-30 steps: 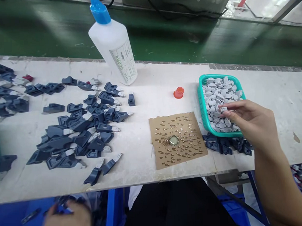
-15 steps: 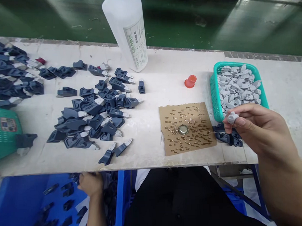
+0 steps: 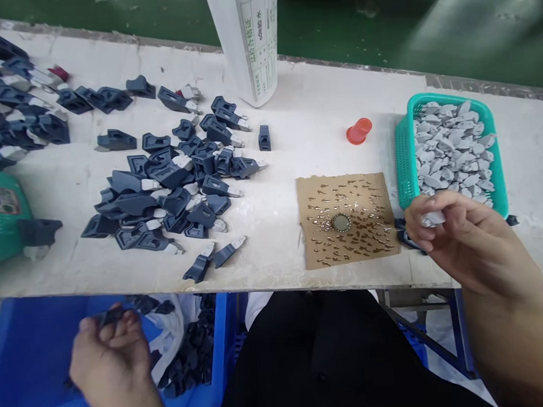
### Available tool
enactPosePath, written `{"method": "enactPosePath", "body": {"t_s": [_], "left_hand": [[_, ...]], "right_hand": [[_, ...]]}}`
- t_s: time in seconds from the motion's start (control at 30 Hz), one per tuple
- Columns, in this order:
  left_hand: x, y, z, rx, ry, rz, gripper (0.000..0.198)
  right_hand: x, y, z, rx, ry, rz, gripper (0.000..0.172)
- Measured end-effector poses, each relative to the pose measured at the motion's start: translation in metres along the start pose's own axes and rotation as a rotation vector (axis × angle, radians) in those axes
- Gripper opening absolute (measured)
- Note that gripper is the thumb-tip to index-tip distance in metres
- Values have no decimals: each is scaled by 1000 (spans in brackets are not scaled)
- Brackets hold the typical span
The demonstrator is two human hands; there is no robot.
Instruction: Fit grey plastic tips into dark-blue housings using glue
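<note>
The hands are well apart: the right hand [image 3: 474,245] pinches a pale grey chip [image 3: 433,218] beside the teal plastic basket [image 3: 405,161], the left hand [image 3: 110,360] holds a dark moulded part [image 3: 112,316] over the blue crate [image 3: 30,358], so bringing them together looks like the next call.

Your right hand [image 3: 474,245] is pinching a small, pale grey, rough-edged piece [image 3: 433,218] between thumb and fingertips, just over the near edge of a teal plastic basket [image 3: 404,161]. That basket is holding a heap of similar grey pieces [image 3: 453,147]. Your left hand [image 3: 110,360] is curling around a dark slate-blue piece [image 3: 112,316], partly hidden by your fingers, low over a blue crate [image 3: 35,358]. More dark pieces [image 3: 188,351] are lying piled beside a white liner in that crate.
</note>
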State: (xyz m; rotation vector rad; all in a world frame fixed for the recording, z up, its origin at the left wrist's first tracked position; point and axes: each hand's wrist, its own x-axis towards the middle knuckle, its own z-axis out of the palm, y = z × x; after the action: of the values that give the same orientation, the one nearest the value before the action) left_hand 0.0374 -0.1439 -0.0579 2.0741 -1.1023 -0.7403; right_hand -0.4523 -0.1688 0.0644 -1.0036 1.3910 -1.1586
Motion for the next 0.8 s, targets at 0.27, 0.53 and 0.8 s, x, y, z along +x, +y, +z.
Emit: {"method": "enactPosePath", "body": {"t_s": [0.27, 0.53, 0.8], "left_hand": [[-78, 115, 40, -923, -444, -252, 33], [-107, 161, 118, -1206, -976, -229, 33], [-106, 167, 124, -1207, -981, -289, 33]], "right_hand": [[-4, 4, 13, -201, 19, -44, 19], [-1, 19, 20, -1020, 167, -461, 10], [18, 23, 28, -1203, -94, -881, 25]]}}
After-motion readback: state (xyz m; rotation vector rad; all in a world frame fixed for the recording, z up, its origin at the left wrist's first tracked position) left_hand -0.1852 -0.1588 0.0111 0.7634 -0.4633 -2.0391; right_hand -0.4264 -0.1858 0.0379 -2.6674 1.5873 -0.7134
